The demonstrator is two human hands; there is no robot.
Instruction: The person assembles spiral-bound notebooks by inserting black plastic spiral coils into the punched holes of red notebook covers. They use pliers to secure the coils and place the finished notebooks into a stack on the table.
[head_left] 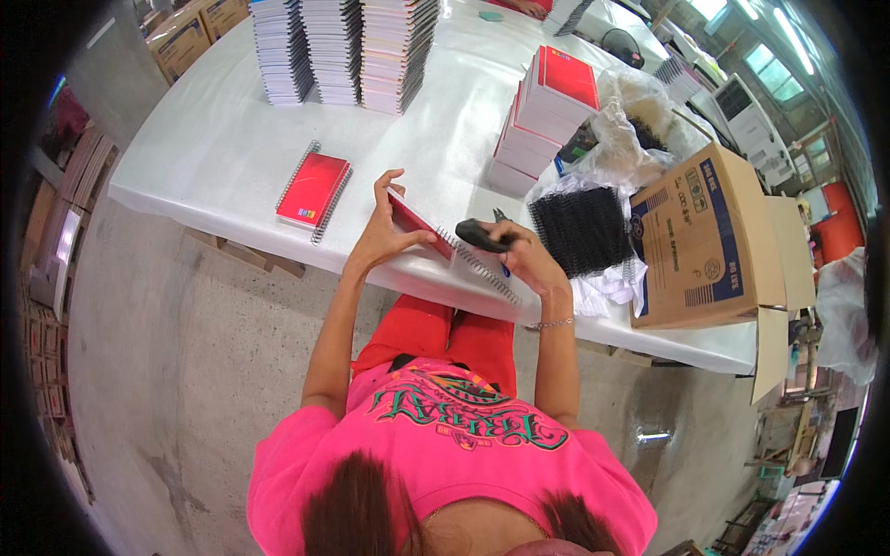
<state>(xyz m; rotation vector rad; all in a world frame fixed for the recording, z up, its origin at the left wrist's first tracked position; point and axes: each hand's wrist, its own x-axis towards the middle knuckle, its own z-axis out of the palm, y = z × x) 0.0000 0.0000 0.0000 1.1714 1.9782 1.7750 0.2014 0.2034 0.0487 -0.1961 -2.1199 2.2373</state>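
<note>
My left hand point(387, 230) holds a red-covered notebook point(414, 222) tilted on edge at the front of the white table point(213, 139), with its wire spiral point(482, 267) facing my right hand. My right hand point(525, 255) grips black-handled pliers point(482, 234) and holds them against the spiral's upper end. A finished red spiral notebook point(313, 188) lies flat on the table to my left. A heap of black wire coils point(582, 229) sits on clear plastic just right of my right hand.
Tall stacks of unbound notebooks point(338, 46) stand at the table's far side. A shorter red-topped stack point(547, 111) stands behind the coils. An open cardboard box point(709, 246) sits at the right end, with crumpled plastic bags point(630, 130) behind it. Concrete floor lies below the table's front edge.
</note>
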